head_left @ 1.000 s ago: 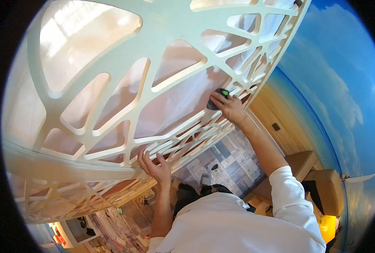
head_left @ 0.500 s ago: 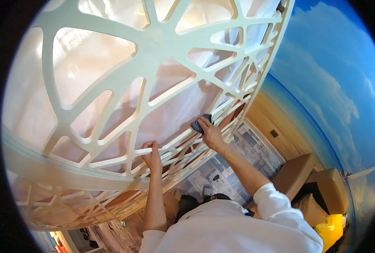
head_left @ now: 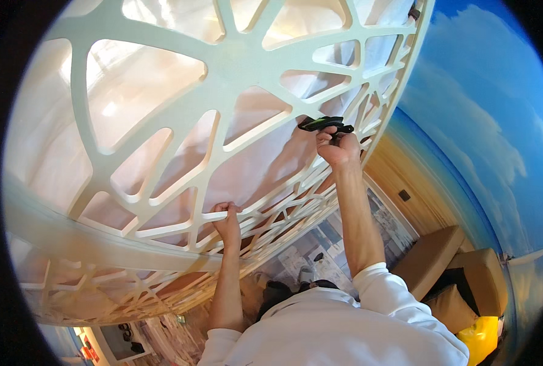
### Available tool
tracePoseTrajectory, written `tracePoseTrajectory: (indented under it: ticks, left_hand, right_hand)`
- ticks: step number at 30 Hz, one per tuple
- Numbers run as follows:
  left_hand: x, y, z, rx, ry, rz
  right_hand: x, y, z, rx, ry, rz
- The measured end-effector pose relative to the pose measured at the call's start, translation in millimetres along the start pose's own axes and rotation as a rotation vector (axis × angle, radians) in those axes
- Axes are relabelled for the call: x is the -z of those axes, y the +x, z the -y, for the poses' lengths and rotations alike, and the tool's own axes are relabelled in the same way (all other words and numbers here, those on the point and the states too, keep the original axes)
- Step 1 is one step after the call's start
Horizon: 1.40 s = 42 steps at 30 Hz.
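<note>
A white lattice panel with rounded cut-out openings fills the upper left, pale sheeting showing behind it. My left hand is closed round a thin lattice bar at the lower edge of a large opening. Farther right and higher up, my right hand grips a dark cloth with a bright green strip along it. The cloth is bunched above the fingers, in front of the lattice bars. Whether it touches them I cannot tell.
A beach-and-sky mural covers the wall on the right. Brown cushioned seating stands below it, with a yellow bag beside it. Grey patterned flooring lies beneath. More lattice continues at lower left.
My right hand has moved up and to the right with the cloth, which now shows its green strip more clearly. My left hand keeps its hold on the bar.
</note>
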State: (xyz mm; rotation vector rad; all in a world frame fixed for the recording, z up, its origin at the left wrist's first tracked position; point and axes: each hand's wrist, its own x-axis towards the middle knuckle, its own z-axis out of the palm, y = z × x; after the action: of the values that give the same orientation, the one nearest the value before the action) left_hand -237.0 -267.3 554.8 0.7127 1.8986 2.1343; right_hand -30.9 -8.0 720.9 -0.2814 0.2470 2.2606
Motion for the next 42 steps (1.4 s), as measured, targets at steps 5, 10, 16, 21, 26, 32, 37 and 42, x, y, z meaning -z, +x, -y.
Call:
tracePoseTrajectory:
  ticks: [5,10,16,21,26,32,37,42]
  left_hand:
    - [-2.0,-0.2,-7.9,0.084,-0.004,0.007]
    - [0.6,-2.2,-9.2,0.061,0.014,0.054]
    - [8.3,-16.7,-19.8,-0.087,0.293,0.061]
    - [16.5,-24.5,-45.4,-0.084,0.434,0.085]
    - [14.0,-23.7,-18.0,0.011,0.187,0.197]
    - [37.1,-7.2,29.4,0.167,-0.472,0.342]
    - [38.9,-7.8,22.2,0.285,-0.635,0.358]
    - [28.9,-9.9,10.6,0.047,0.19,0.371]
  right_hand:
    - [-32.8,-35.3,-79.0,0.089,-0.251,0.254]
    - [-34.8,-67.7,-170.9,0.321,-0.522,0.028]
    - [35.4,-100.8,-269.4,0.359,-1.206,0.193]
    - [86.5,-93.5,-282.6,0.79,-1.807,0.544]
    - [132.9,-73.0,-274.1,0.859,-2.117,0.83]
    - [145.5,-64.9,-238.5,0.66,-2.285,0.786]
    - [139.0,-56.3,-210.6,0.402,-2.371,0.638]
    - [124.9,-61.6,-177.6,0.691,-2.258,0.572]
